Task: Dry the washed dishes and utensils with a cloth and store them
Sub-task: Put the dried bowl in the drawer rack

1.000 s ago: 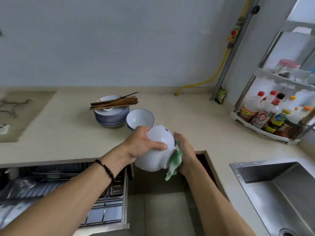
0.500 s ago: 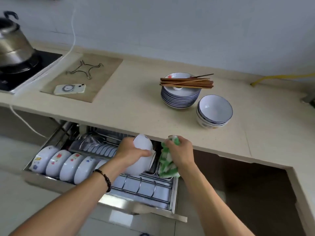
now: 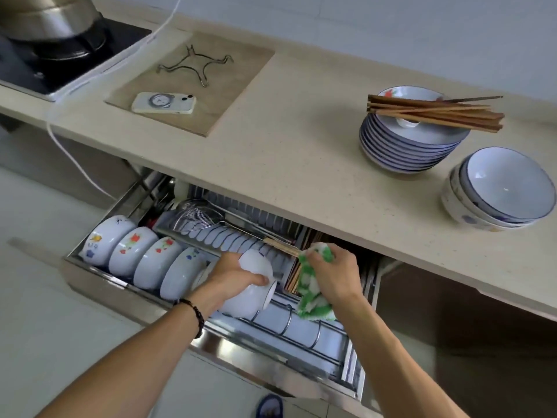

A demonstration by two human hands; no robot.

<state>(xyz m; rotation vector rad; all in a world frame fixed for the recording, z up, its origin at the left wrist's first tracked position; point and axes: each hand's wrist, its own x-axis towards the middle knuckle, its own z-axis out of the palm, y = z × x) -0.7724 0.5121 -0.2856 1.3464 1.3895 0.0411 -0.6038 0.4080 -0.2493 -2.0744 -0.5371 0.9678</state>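
My left hand grips a white bowl turned on its side, low over the wire rack of the pulled-out steel drawer. Several white flowered bowls stand on edge in a row at the drawer's left. My right hand holds a green-and-white cloth bunched just right of the bowl, over the drawer's chopstick slot. On the counter at the right sit a stack of blue-rimmed plates with brown chopsticks across it, and a stack of bowls.
The beige countertop overhangs the back of the drawer. On it lie a wooden board with a phone and a wire trivet. A pot on a hob stands far left. A strainer lies in the drawer.
My view has swung down and left from the counter to the open drawer. Both hands have dropped lower, bringing the bowl down among the rack wires; the cloth has parted from the bowl.
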